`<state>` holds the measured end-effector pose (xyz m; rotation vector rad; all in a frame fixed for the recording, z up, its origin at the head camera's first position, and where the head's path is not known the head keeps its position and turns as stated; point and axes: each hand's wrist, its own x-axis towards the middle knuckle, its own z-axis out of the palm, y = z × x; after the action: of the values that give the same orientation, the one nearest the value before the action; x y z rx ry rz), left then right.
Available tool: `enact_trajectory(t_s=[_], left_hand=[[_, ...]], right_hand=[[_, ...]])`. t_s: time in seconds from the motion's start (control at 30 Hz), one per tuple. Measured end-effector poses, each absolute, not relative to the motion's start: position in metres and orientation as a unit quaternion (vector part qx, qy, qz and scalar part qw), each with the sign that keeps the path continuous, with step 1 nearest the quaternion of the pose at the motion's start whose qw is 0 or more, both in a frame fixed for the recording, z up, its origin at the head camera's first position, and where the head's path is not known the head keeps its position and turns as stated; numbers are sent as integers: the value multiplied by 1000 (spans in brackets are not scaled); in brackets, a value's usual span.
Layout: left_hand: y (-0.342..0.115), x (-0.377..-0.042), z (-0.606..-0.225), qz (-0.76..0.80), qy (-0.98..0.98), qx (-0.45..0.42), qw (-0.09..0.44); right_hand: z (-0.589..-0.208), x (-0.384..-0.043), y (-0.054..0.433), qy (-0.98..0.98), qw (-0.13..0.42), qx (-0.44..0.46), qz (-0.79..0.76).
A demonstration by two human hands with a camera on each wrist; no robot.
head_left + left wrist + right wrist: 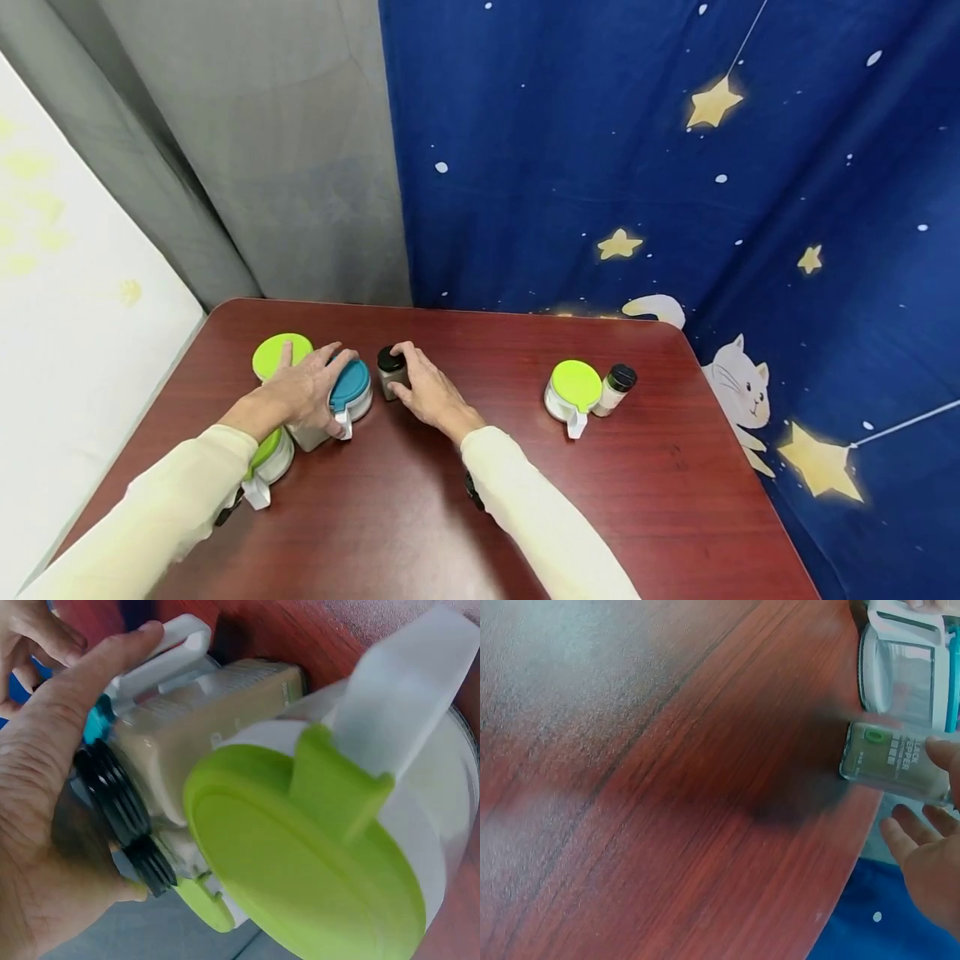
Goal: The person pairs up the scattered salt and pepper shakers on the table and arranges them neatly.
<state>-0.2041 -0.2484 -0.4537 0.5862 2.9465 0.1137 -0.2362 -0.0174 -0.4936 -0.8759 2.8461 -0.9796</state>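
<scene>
The pepper jar [390, 379] was near the far edge of the table [420, 517], towards its far-left corner, long axis about upright, cap up. The right hand [435, 396] was the nearer, pinching it from the right between thumb and fingers; whether the base touched the surface I couldn't tell. Just left of it sat the blue-lidded jar [350, 381], between it and the left hand [300, 396], which was spread over the cluster, thumb at that jar's white handle. Around this hand were the far green-lidded jar [282, 357], towards the far-left corner, and the front green-lidded jar [270, 458], towards the left edge. Well apart, towards the right edge, stood another green-lidded jar [576, 385] with a black-capped shaker [615, 387] just beside it

The left wrist view showed two ridged black caps [112, 791] under the left palm, hidden from the head view; only the right wrist view showed the pepper jar's printed label [900, 754]
</scene>
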Motion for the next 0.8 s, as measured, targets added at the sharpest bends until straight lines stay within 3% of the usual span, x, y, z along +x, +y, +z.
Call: enact_trajectory(t_s=[0.2, 0.8], left_hand=[[-249, -208, -452, 30, 978, 179, 102], [-244, -210, -455, 34, 977, 198, 77]], right_hand=[[-499, -238, -20, 899, 2, -282, -335], [-509, -232, -11, 870, -67, -325, -365]])
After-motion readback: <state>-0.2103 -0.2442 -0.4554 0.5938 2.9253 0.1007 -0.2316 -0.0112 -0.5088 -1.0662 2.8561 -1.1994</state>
